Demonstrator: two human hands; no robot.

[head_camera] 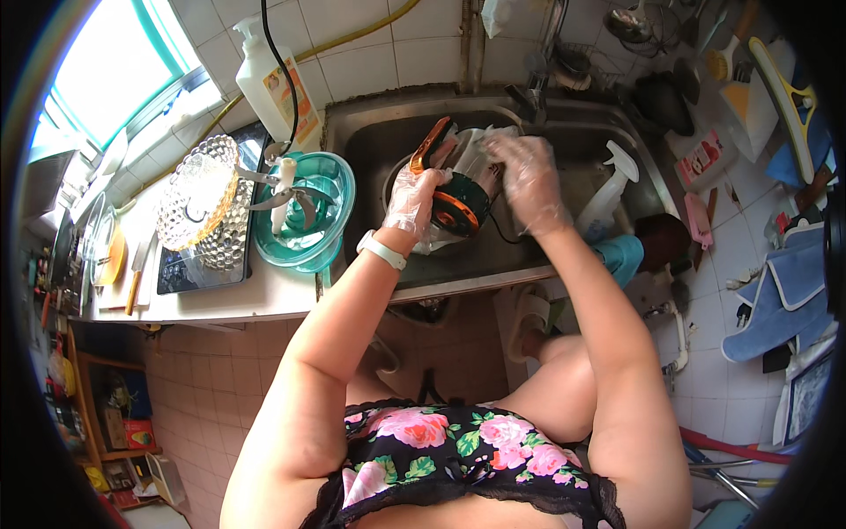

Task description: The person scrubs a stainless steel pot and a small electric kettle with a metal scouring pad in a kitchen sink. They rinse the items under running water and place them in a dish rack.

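In the head view, my left hand (pixel 415 198), in a clear plastic glove, grips a tilted glass kettle or blender jug (pixel 466 162) with a black and orange base and handle, over the left sink basin. My right hand (pixel 529 178), gloved too and slightly blurred, is at the jug's side with crumpled whitish material (pixel 496 137) near its fingers; whether that is a cloth or loose plastic I cannot tell. A pale round bowl (pixel 391 188), mostly hidden, lies beneath the jug. A black cord hangs beside the jug.
Left of the sink (pixel 449 281) stand teal bowls (pixel 264 231) with a blade assembly (pixel 291 195), bumpy glass dishes (pixel 192 198), a pump bottle (pixel 264 86) and a knife (pixel 136 274). A white spray bottle (pixel 607 192) leans in the right basin. The faucet (pixel 537 86) rises behind.
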